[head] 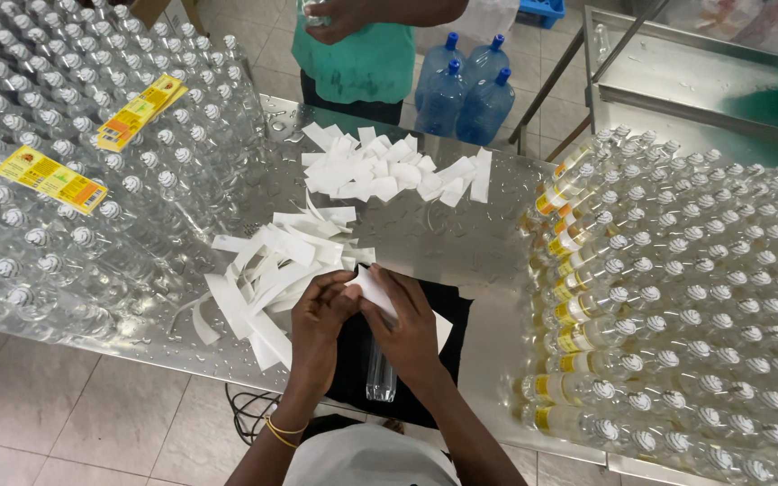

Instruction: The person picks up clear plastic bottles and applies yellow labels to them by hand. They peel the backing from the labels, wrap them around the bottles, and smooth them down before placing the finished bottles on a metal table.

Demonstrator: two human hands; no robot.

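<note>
Close to the camera, the left hand (pixel 321 315) and the right hand (pixel 407 328) meet over a black cloth (pixel 447 333) on the steel table (pixel 461 243). Both hands are closed on a white label strip (pixel 373 290), pinched between thumbs and fingers. Under the right hand lies a clear small bottle (pixel 379 373), its long axis running toward the person; I cannot tell which end is the cap. Just beyond, loose white label backings (pixel 272 261) are piled. Farther left stand unlabelled bottles (pixel 65 162), right lie yellow-labelled bottles (pixel 587 306).
</note>
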